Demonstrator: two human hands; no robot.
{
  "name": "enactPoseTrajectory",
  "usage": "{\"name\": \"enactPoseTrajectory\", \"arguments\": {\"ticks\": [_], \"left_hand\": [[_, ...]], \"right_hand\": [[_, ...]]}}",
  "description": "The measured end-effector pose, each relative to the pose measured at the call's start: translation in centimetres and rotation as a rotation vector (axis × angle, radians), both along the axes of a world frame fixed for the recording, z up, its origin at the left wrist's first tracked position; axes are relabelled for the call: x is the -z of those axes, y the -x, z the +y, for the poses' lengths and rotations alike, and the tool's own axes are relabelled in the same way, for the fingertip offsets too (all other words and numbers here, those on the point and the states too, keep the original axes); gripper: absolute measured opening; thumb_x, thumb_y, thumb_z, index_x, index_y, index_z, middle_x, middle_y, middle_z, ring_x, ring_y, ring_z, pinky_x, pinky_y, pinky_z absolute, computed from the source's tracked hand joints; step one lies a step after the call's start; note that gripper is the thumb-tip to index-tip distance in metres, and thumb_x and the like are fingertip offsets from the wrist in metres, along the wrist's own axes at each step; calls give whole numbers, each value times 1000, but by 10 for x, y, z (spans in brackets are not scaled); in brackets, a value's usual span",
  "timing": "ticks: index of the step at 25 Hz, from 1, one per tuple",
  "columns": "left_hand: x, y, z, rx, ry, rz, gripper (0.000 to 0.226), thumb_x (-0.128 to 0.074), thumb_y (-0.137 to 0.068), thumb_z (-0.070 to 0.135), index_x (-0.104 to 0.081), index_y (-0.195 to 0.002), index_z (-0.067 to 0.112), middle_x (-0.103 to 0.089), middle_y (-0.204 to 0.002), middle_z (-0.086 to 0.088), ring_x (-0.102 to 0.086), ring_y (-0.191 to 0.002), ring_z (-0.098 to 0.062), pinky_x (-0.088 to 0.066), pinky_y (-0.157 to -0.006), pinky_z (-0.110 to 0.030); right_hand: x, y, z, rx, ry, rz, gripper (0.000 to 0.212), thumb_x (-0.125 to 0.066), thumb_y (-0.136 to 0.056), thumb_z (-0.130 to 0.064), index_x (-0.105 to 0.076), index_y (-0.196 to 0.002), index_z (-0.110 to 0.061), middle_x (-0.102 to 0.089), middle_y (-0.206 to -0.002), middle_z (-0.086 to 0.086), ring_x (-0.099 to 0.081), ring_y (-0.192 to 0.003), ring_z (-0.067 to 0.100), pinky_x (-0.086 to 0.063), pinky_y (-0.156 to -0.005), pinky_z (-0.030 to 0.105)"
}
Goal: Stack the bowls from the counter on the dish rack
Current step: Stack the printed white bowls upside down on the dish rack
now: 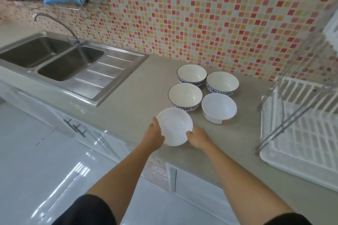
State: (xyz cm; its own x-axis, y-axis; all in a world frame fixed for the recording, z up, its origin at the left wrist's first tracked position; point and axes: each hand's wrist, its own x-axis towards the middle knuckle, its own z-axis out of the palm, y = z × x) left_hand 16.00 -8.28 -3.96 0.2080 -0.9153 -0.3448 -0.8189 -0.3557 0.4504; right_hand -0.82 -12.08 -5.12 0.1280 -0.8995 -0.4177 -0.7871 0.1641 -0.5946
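two bare forearms reach forward from dark sleeves. left hand and right hand clasp opposite edges of a plain white bowl, fingers curled round its rim; cannot tell if it rests on the counter or is just lifted. it sits at the counter's near edge. dish rack lies well to the right, so the carry goes rightward; right hand is the nearer one. four more bowls beyond and right: three blue-patterned bowls, one white bowl with a chipped-looking base. the latter sits between held bowl and rack, likely to be cleared by lifting. sink far left, out of the way.
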Motion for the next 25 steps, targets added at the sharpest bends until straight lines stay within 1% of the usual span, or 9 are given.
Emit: {"name": "enactPoseTrajectory", "arguments": {"ticks": [3, 5, 8, 13, 16, 18, 20, 23, 25], "left_hand": [[-26, -3, 1, 1, 88, -16, 84, -46, -87, -6, 5, -153, 6, -36, -141, -22, -47, -124, -41, -40, -101, -42], [-54, -1, -1, 8, 201, -24, 76, -42, -85, -8, -14, -151, 16, -45, -129, -21, -53, -113, -41, -44, -90, -40], [-105, 12, -9, 6, 413, 83, 53, -45, -86, 3, -39, -136, 16, -58, -116, -18, -57, -106, -38, -43, -79, -33], [-201, 61, -7, 51, 659, 723, 60, -40, -66, 16, -51, -123, 27, -61, -112, -1, -57, -94, -13, -43, -73, -26], [-254, 103, -14, 145, 822, 1005, 33, -41, -71, 16, -53, -99, 30, -60, -113, -2, -56, -97, -13, -40, -82, -30], [-289, 138, -16, 181, 921, 1067, 17, -37, -85, 28, -51, -93, 28, -60, -104, 2, -57, -93, -10, -43, -84, -29], [-322, 173, -21, 245, 970, 1084, 25, -33, -90, 38, -48, -94, 19, -58, -99, -1, -57, -92, -10, -46, -87, -28], [-364, 228, -31, 356, 948, 980, 67, -35, -83, 62, -46, -120, 7, -55, -117, -14, -57, -106, -20, -48, -93, -33], [-379, 266, -34, 400, 904, 917, 71, -33, -84, 62, -41, -130, 9, -53, -114, -2, -54, -109, -19, -46, -96, -36]], "right_hand": [[-20, 1, 7, -24, 145, -34, 36, -39, -94, -11, -50, -126, 0, -60, -121, 23, -58, -110, 37, -45, -85, 35], [-43, 8, 11, -44, 271, -98, 38, -37, -96, -10, -46, -132, -4, -59, -121, 20, -55, -112, 36, -40, -82, 30], [-89, 29, 13, -6, 511, -197, 47, -38, -99, -16, -33, -146, -20, -56, -126, 11, -53, -117, 29, -42, -94, 35], [-190, 82, 22, 55, 886, -444, 54, -53, -91, -41, -41, -141, -24, -46, -139, -8, -47, -123, 3, -47, -101, 32], [-258, 115, 34, 17, 1038, -584, 49, -45, -89, -52, -44, -134, -31, -43, -134, -18, -42, -123, -7, -39, -102, 15], [-299, 139, 41, 37, 1165, -620, 42, -51, -91, -41, -44, -130, -29, -46, -132, -6, -45, -120, 1, -36, -97, 6], [-334, 175, 48, 49, 1180, -676, 50, -62, -86, -36, -38, -130, -38, -46, -134, -3, -48, -122, 8, -41, -98, 12], [-371, 248, 52, 16, 1084, -687, 74, -71, -82, -31, -27, -141, -36, -44, -142, -7, -47, -128, 7, -40, -100, 16], [-383, 295, 52, 44, 1055, -583, 78, -73, -80, -33, -27, -144, -32, -41, -147, -6, -42, -133, 8, -38, -107, 26]]}}
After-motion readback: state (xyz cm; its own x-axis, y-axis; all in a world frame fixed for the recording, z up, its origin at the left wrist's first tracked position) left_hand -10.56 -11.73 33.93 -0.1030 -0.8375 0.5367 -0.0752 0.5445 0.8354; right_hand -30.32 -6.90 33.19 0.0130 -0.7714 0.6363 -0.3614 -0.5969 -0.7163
